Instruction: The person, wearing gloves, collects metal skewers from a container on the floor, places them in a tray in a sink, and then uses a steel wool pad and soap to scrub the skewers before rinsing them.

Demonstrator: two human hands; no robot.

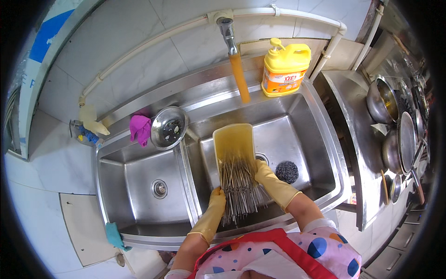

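Observation:
A pale, yellowish plastic container (234, 139) with a bundle of thin metal skewers (240, 195) is over the right basin of a stainless-steel sink (278, 129). The skewers' ends fan out towards me. My left hand (216, 200), in a cream rubber glove, grips the left side beside the skewers. On the right side, my right hand (264, 172) holds the container, gloved the same way; its fingertips are partly hidden. Just right of that hand, a dark round scouring pad (287, 172) lies on the basin floor near the partly covered drain.
A tap with an orange hose (239, 78) hangs above the basin. Behind stands a yellow detergent jug (286, 69). A metal bowl with scraps (169, 128) and a purple cloth (140, 129) sit at left; a teal cloth (116, 237) drapes the front rim. Pans (406, 143) crowd the right counter.

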